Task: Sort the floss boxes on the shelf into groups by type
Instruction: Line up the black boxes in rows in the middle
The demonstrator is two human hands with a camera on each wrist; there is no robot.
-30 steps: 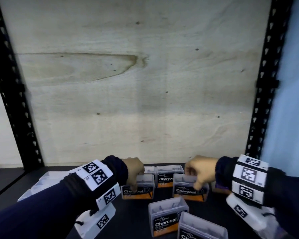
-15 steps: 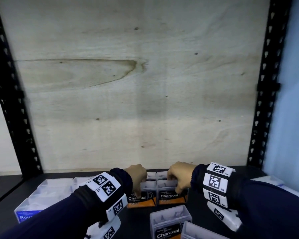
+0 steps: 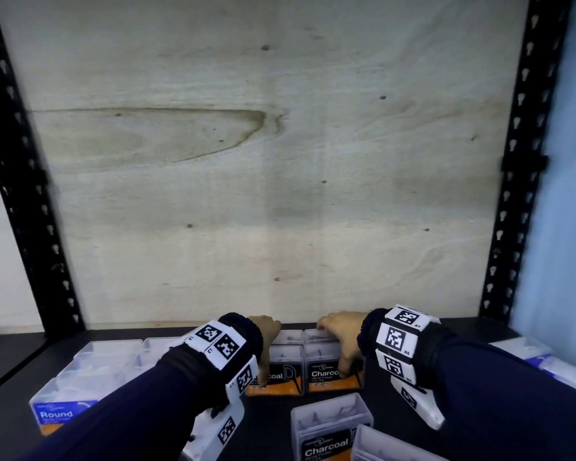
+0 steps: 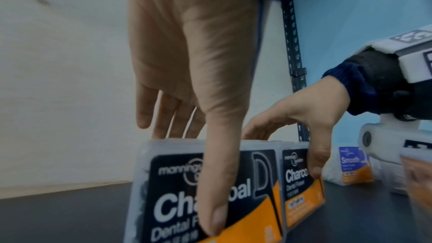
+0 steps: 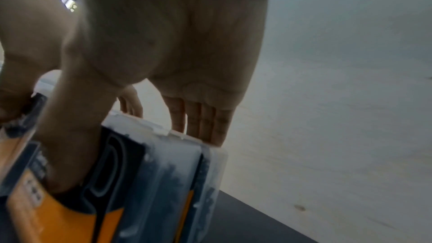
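Note:
Two Charcoal floss boxes stand side by side at the shelf's middle. My left hand pinches the left Charcoal box, thumb on its label and fingers behind its top. My right hand pinches the right Charcoal box the same way. The left wrist view shows my thumb down the left box's front, with the right box against it. In the right wrist view my fingers hook behind the right box. Two more clear boxes stand directly behind this pair.
Another Charcoal box and a clear box stand nearer me. Round boxes are grouped at the left, Smooth boxes at the right. A plywood back wall and black uprights bound the dark shelf.
My right hand has slid its Charcoal box leftward until it stands against the left one. Both boxes now sit right in front of the rear pair.

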